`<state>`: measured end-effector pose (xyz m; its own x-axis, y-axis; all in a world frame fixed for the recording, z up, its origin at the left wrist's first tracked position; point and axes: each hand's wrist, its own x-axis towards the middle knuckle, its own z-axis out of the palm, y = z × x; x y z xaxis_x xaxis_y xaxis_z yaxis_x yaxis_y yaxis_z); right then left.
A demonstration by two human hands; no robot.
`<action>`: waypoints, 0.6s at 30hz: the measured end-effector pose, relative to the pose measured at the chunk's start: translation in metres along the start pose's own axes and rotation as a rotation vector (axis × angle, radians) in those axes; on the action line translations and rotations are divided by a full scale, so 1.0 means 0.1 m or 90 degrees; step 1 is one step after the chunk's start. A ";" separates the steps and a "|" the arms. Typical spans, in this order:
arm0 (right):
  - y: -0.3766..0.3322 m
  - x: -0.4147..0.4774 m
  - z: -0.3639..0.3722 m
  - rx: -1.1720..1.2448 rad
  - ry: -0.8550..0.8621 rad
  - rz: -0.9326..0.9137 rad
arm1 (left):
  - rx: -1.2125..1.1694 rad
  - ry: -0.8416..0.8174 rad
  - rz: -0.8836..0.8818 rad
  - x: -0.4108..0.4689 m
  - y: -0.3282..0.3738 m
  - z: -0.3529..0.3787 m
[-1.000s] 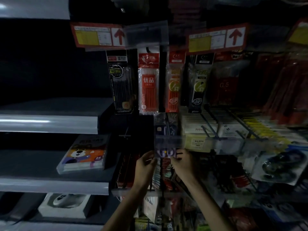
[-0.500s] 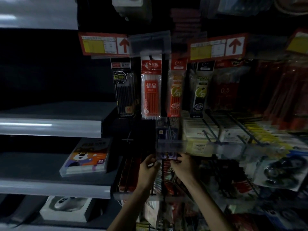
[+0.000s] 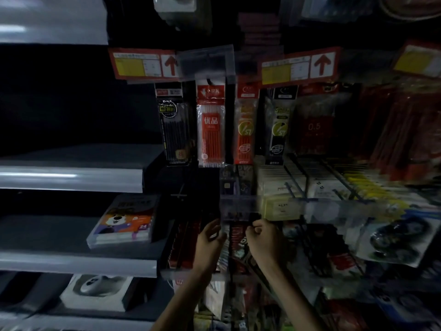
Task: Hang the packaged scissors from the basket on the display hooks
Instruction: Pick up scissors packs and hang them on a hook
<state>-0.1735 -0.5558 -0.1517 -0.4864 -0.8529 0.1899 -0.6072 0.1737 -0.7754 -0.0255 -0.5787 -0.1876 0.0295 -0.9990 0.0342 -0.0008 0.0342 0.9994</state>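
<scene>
Scissors pack (image 3: 237, 232) now sits lower than a second ago, under the clear price strip (image 3: 238, 206), my left hand (image 3: 210, 237) relaxed against it, right hand (image 3: 262, 237) curled at its top (pinching? too dim to tell), so this hanging looks nearly done.

Centre frame: we note a clear label strip (image 3: 241, 206) just above the left hand (image 3: 210, 240) and the right hand (image 3: 265, 242). Right: crowded wire hooks (image 3: 293, 189). Left: open room above the grey shelves (image 3: 71, 180).
</scene>
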 end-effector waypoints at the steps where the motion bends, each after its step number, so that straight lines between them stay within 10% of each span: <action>1: 0.02 -0.07 -0.04 0.003 0.022 -0.003 | 0.010 0.001 0.007 -0.05 0.00 -0.02; 18: 0.02 -1.09 -0.66 0.420 0.118 -0.059 | 0.048 -0.032 0.064 -1.93 0.52 0.19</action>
<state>-0.1637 -0.4299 -0.1342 -0.5857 -0.7416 0.3273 -0.1705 -0.2820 -0.9441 -0.0501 -0.3846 -0.1426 -0.0240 -0.9909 0.1324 -0.0772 0.1339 0.9880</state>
